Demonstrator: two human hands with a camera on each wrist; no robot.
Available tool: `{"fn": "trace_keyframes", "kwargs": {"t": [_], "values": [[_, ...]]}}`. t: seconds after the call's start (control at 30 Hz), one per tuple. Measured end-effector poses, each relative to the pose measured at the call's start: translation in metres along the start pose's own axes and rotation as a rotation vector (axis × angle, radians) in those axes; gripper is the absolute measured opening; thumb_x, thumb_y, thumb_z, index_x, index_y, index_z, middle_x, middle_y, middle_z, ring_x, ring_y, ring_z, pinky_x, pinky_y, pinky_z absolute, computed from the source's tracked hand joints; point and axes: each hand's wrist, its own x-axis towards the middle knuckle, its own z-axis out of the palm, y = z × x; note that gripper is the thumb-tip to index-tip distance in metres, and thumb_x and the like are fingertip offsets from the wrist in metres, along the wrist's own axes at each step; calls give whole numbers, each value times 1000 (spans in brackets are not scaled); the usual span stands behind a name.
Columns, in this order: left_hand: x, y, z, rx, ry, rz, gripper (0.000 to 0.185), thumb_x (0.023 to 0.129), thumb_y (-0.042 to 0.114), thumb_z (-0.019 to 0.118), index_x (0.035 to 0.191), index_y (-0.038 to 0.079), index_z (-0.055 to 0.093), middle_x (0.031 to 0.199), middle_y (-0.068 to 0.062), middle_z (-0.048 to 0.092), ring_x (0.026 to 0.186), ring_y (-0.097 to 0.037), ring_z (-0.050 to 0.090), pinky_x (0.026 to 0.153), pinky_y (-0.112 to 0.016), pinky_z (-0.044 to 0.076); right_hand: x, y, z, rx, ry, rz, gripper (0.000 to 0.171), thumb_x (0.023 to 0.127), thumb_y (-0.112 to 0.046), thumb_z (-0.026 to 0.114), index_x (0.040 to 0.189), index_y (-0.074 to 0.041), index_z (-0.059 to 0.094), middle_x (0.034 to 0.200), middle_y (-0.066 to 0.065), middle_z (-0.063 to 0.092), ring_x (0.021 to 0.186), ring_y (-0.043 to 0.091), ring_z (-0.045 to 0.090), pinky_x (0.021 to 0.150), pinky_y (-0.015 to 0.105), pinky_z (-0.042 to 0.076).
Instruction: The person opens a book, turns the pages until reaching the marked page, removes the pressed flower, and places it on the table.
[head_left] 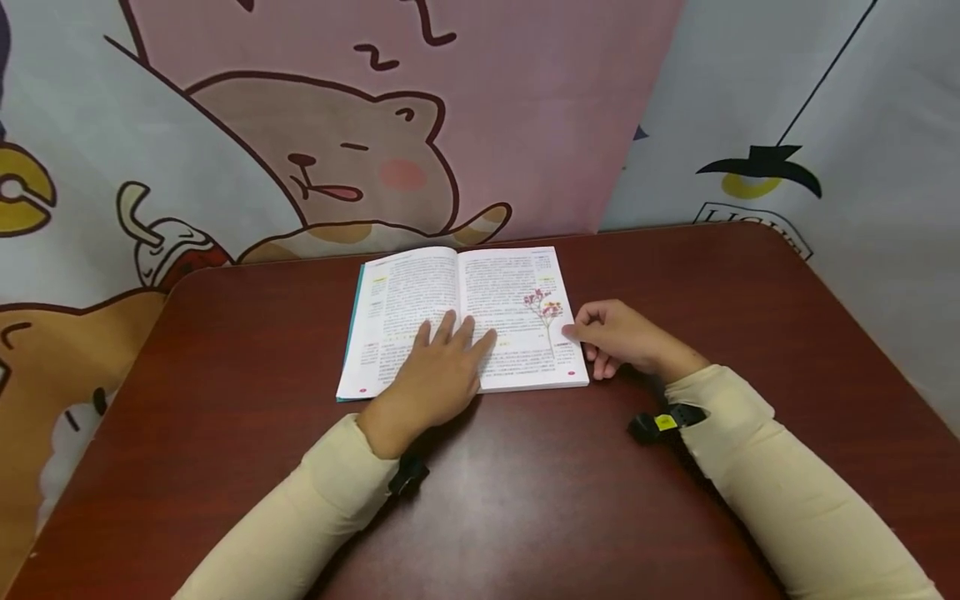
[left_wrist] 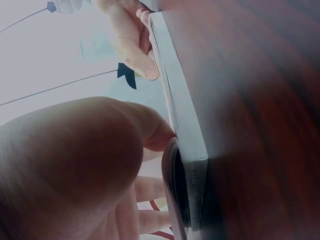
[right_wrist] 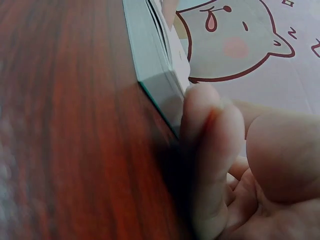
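An open book (head_left: pixel 420 287) with printed pages and a teal cover edge lies on the table. My left hand (head_left: pixel 438 371) rests across its lower middle with fingers spread, pressing the pages near the fold. In the left wrist view the left thumb (left_wrist: pixel 159 135) touches the page edge. On the right page shows a thin-stemmed sprig of small pink flowers (head_left: pixel 543 308); I cannot tell whether it is real or printed. My right hand (head_left: pixel 618 337) is at the book's right edge, its thumb on the page margin and its fingers curled, pinching the edge. Its fingertips are blurred in the right wrist view.
The dark reddish-brown table (head_left: pixel 247 350) reaches out on all sides of the book. Behind it hangs a cartoon-printed backdrop (head_left: pixel 555 108) with a sleeping bear. Dark straps with small devices (head_left: pixel 663 422) sit at both sleeve cuffs.
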Motion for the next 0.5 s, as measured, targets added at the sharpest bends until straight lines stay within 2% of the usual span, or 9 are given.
{"fn": "trace_keyframes", "kwargs": {"t": [0.5], "values": [[0, -2, 2, 7, 15, 9, 54, 102, 28, 52, 154, 19, 41, 157, -18, 41, 148, -40, 32, 115, -63, 30, 1, -1, 1, 6, 5, 14, 35, 99, -32, 62, 96, 2, 53, 62, 4, 54, 41, 12, 58, 41, 29, 51]]}}
